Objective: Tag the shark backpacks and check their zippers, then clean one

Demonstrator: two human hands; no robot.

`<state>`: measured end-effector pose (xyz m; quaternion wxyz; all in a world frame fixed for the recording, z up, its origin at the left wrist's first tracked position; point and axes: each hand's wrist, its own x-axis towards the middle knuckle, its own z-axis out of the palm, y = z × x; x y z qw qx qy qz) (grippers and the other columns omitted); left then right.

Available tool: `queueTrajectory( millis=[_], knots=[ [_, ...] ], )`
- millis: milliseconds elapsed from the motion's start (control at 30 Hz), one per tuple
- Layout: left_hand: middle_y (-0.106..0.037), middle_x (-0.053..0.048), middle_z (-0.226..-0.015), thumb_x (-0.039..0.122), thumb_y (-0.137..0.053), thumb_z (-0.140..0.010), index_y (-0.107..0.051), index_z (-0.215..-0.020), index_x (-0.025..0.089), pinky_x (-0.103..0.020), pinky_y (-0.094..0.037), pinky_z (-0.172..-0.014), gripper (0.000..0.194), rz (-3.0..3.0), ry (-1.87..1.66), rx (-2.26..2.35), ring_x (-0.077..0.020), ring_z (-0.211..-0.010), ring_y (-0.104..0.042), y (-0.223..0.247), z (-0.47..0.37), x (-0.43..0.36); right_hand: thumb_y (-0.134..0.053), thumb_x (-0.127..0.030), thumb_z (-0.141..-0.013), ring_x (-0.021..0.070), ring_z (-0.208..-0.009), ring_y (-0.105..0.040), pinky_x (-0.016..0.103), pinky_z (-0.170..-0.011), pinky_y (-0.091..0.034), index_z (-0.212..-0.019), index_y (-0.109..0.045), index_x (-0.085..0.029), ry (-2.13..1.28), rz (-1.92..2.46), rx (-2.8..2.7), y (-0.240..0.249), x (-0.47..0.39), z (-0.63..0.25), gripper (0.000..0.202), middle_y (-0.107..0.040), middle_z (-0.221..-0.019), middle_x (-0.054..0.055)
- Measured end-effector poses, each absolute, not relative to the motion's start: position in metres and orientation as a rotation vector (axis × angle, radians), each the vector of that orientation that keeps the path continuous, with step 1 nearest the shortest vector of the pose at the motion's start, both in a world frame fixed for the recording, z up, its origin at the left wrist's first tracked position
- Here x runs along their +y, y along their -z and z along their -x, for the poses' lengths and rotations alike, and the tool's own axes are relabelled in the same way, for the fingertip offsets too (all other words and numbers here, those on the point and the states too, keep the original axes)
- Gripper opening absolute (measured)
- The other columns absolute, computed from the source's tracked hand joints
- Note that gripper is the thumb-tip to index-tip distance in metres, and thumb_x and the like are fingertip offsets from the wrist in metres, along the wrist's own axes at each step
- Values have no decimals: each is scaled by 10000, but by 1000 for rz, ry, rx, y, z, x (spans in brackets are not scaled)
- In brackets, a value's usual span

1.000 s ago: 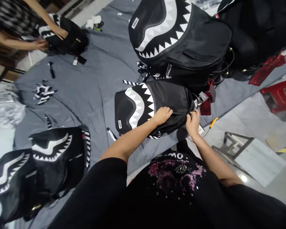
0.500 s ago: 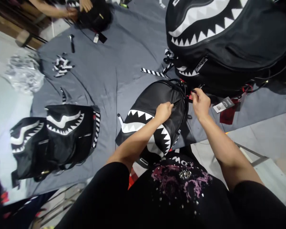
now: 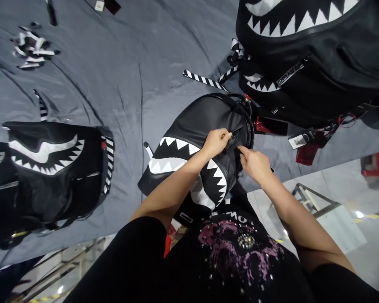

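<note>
A black backpack [image 3: 197, 113] with a white shark-mouth print lies tilted on the grey cloth in front of me. My left hand [image 3: 216, 142] pinches the black material beside a zip pocket on its upper part. Just right of it, my right hand [image 3: 254, 163] is closed at the bag's side, thumb and forefinger together on the dark material. Exactly what those fingertips grip is hard to make out. Beside the bag's top lies a red and black tag [image 3: 271, 125].
Large black shark-print backpacks [image 3: 316, 71] are piled at the upper right, with a white tag [image 3: 301, 139] hanging near them. More shark-print backpacks [image 3: 55, 168] lie left. A bundle of striped straps [image 3: 33, 47] sits on the grey cloth [image 3: 113, 50]. A stool [image 3: 331, 214] stands below.
My right hand has moved from beyond the bag's top edge down and left onto its side. My left hand keeps its pinch. The view has shifted, and the co-worker's hands are out of frame.
</note>
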<state>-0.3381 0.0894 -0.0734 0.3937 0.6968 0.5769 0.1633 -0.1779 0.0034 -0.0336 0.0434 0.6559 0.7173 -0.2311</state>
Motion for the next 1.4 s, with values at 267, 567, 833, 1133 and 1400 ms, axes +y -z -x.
queueTrajectory(
  millis=[267, 567, 833, 1133, 1400],
  knots=[
    [-517, 34, -571, 339, -539, -876, -601, -682, 169, -250, -333, -584, 265, -1745, -521, 1416, -108, -558, -449, 70, 336, 84, -435, -266, -928, 231, -835, -679, 306, -723, -470, -1449, -427, -250, 1116, -1988, 2104, 32, 1, 188, 522, -728, -885, 42],
    [-535, 32, -600, 357, -516, -898, -570, -683, 181, -226, -373, -590, 283, -1703, -622, 1443, -105, -583, -480, 68, 330, 76, -593, -241, -869, 197, -859, -620, 267, -682, -414, -883, -672, -222, 1177, -1981, 2284, 49, 39, 188, 83, -650, -925, 31],
    [-564, 33, -609, 324, -563, -859, -603, -684, 173, -224, -395, -603, 235, -1639, -634, 1418, -100, -588, -503, 72, 330, 76, -642, -213, -836, 219, -952, -633, 278, -780, -438, -1047, -676, -179, 1359, -1907, 2275, 63, 46, 190, 217, -684, -1037, 72],
    [-589, 23, -615, 309, -625, -800, -611, -701, 168, -213, -397, -553, 173, -1538, -610, 1388, -99, -571, -516, 86, 337, 80, -598, -226, -845, 193, -797, -677, 241, -662, -468, -1145, -652, -180, 1510, -1843, 2099, 69, 49, 199, 308, -726, -876, 40],
    [-582, 30, -608, 315, -627, -820, -607, -710, 170, -208, -401, -556, 182, -1533, -606, 1388, -85, -551, -502, 84, 341, 78, -503, -269, -892, 291, -834, -686, 334, -696, -480, -1136, -589, -148, 946, -1838, 2284, 68, 34, 206, 285, -722, -946, 147]
  ],
)
